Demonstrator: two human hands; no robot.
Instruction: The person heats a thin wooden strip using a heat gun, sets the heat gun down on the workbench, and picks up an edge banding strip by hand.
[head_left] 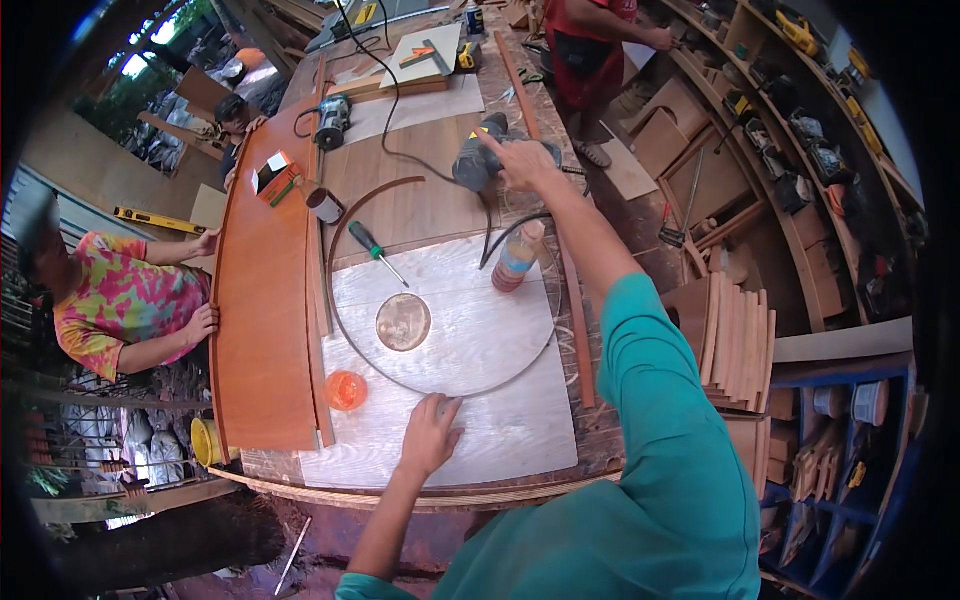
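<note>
My right hand [524,165] reaches far over the bench and grips a dark corded power tool [474,162], its index finger stretched along the top. The tool's exact kind is hidden. My left hand [430,434] lies on the pale wood-grain board [515,425], holding nothing, fingertips at the near edge of a thin, curved dark strip [334,262]. Within the strip's curve are a green-handled screwdriver [368,240] and a round, tan disc-like piece [403,322]. An orange round container [346,391] sits left of my left hand. A plastic bottle [517,258] of reddish liquid stands farther right.
A curved orange-brown panel [262,340] stands along the left side, held by a person in a tie-dye shirt [140,295]. Another person [238,120] is beyond. Someone in red [590,60] stands at the far right. A can [323,205] and a second power tool [333,122] rest nearby.
</note>
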